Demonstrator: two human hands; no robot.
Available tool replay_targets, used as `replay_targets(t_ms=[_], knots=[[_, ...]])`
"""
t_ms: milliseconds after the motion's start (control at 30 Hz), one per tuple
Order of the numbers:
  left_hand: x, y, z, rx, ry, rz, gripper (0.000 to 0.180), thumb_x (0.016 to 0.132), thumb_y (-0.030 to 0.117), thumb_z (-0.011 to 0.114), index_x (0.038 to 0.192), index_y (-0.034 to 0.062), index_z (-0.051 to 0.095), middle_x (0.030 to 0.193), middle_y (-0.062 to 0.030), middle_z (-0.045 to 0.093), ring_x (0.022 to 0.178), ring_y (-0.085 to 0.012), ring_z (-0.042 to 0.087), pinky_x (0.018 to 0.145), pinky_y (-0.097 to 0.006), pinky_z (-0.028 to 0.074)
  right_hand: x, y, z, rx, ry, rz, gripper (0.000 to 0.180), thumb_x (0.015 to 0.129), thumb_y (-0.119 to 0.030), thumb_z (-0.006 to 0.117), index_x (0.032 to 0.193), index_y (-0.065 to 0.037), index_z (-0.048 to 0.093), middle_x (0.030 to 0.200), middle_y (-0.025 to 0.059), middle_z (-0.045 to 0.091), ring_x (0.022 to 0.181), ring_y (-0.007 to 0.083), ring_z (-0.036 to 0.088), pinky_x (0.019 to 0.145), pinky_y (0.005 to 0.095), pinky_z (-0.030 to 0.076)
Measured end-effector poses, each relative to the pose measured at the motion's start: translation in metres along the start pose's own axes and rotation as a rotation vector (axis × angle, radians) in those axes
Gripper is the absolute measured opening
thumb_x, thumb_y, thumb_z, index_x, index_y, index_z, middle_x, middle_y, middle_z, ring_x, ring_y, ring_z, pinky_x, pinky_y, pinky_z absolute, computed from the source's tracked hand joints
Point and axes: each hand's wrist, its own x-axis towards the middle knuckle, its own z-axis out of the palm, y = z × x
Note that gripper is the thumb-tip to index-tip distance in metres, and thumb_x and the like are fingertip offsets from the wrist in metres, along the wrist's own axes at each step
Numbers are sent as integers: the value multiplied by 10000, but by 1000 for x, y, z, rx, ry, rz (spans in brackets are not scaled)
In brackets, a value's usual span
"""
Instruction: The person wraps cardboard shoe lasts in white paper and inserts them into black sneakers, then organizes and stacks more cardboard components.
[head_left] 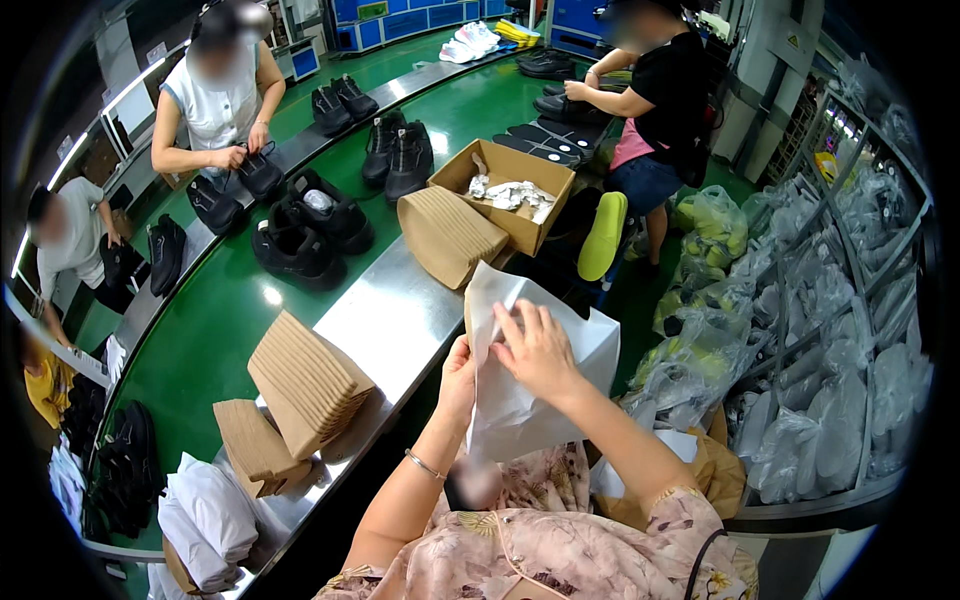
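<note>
My left hand (458, 383) is closed on the edge of a brown cardboard shoe insert with a sheet of white tissue paper (592, 345) against it. Most of that insert is hidden behind the paper. Flat on the paper lies my right hand (540, 352), its fingers spread. Beyond my hands, a nested stack of cardboard inserts (450, 238) sits on the metal ledge (385, 310). Two more groups, a taller insert stack (305, 385) and a shorter insert stack (255, 445), rest nearer on the left.
An open cardboard box (548, 180) holds white scraps. Black shoes (295, 245) stand on the green conveyor (200, 350). White wrapped bundles (210, 515) lie at the lower left. A rack (835, 250) of bagged items fills the right. Several people work around the line.
</note>
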Motion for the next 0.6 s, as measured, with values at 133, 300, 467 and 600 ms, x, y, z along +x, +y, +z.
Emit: replay_targets(t_ms=[133,300,467,600], knots=[[5,-7,-16,-59,-64,47,267,896,118,562,1154,55,527,991,23,583,832,-40,548,726,-186,463,7,12,11,66,-125,98,728,824,-486,547,1381,-77,317,1336,248,381,1168,388,442,904,428,412],[-12,28,8,-314,-32,-95,316,882,85,563,1194,44,536,1028,3,595,835,-63,568,709,-199,482,18,4,-2,384,-433,302,949,761,-648,540,1439,-113,149,1373,244,332,1238,396,386,1007,422,343],[-15,22,-24,-203,-200,-37,353,868,91,578,1215,38,536,1063,-47,610,875,-128,602,742,-254,515,26,11,1,560,-570,261,1162,650,-685,625,1444,-84,25,1303,293,364,1213,413,405,989,412,365],[-21,41,-15,-233,-146,-160,393,847,62,586,1233,27,518,1093,-77,604,887,-149,607,766,-265,513,27,0,-13,461,-599,203,1298,563,-655,708,1429,-34,-34,1264,293,381,1174,419,434,970,404,384]])
